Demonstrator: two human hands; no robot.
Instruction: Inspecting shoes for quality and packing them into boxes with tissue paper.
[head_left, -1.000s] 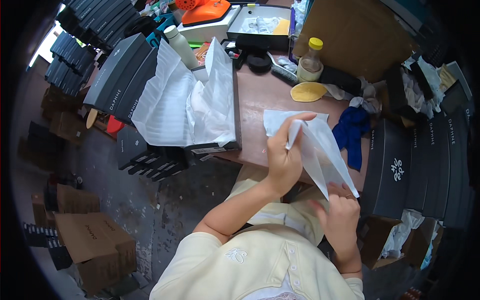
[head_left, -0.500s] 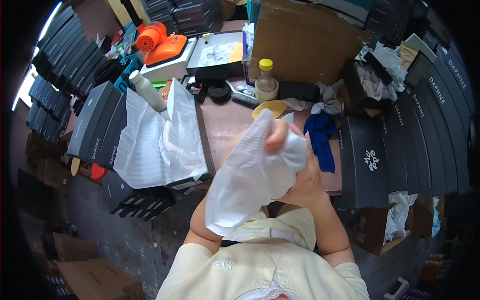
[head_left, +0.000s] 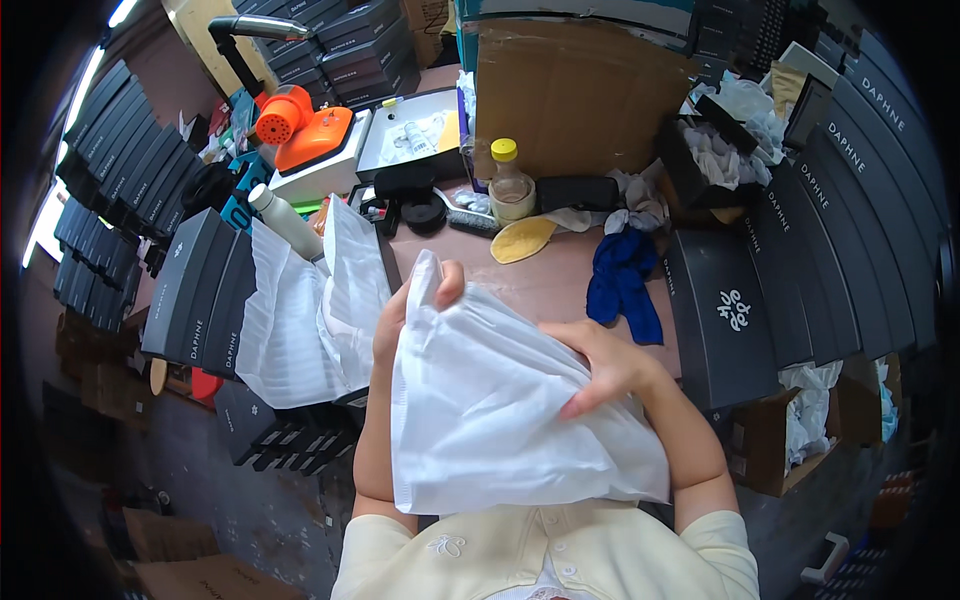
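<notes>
A white cloth bag (head_left: 500,420) is spread out in front of my chest. My left hand (head_left: 425,295) is closed on its upper left corner, fingers curled over the gathered edge. At the bag's right side, my right hand (head_left: 605,365) grips the fabric, thumb on the near face and some fingers hidden behind the cloth. What the bag contains, if anything, cannot be seen. To the left, an open shoe box (head_left: 385,260) holds white wrapping paper (head_left: 285,320) standing up in folds, with something pale partly showing between the sheets.
Beyond my hands lie a yellow insole-shaped pad (head_left: 522,241), a blue cloth (head_left: 625,285) and a yellow-capped bottle (head_left: 508,185). An orange blower (head_left: 310,130) stands at the back left. Dark shoe boxes (head_left: 720,310) line the right side; a large cardboard box (head_left: 580,100) blocks the back.
The bag was bunched and blurred between my hands; now it hangs spread wide. My left hand has moved left to its corner, and my right hand has come down along its right side.
</notes>
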